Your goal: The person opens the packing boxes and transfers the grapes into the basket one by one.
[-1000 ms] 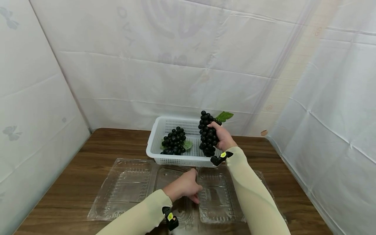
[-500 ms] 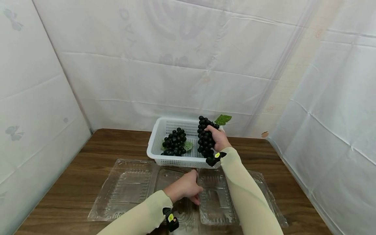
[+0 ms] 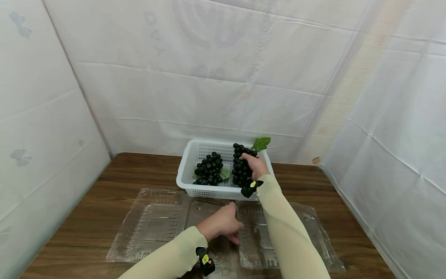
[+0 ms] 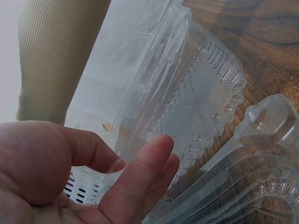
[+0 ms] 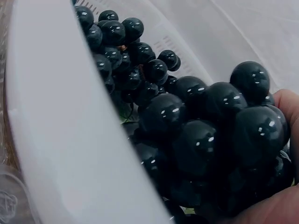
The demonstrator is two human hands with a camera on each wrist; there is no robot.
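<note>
My right hand [image 3: 257, 166] grips a bunch of black grapes [image 3: 239, 167] at the right end of a white plastic basket [image 3: 205, 191]. A green leaf [image 3: 261, 143] sticks up from this bunch. In the right wrist view the held grapes [image 5: 196, 140] are down behind the basket's rim [image 5: 70, 121], fingers at their right side. A second bunch of black grapes [image 3: 209, 170] lies in the basket's left half. My left hand [image 3: 224, 223] pinches the edge of a clear plastic clamshell container [image 3: 256, 242] between thumb and fingers; the left wrist view shows this container [image 4: 191, 102] tilted.
To the left, another clear clamshell container [image 3: 156, 224] lies open on the brown wooden table [image 3: 87, 217]. White sheeting [image 3: 209, 97] hangs behind the table and along both sides. My right forearm crosses over the right container.
My right hand has moved down and left with its grapes, lower into the basket. The left hand has stayed nearly in place at the container's edge.
</note>
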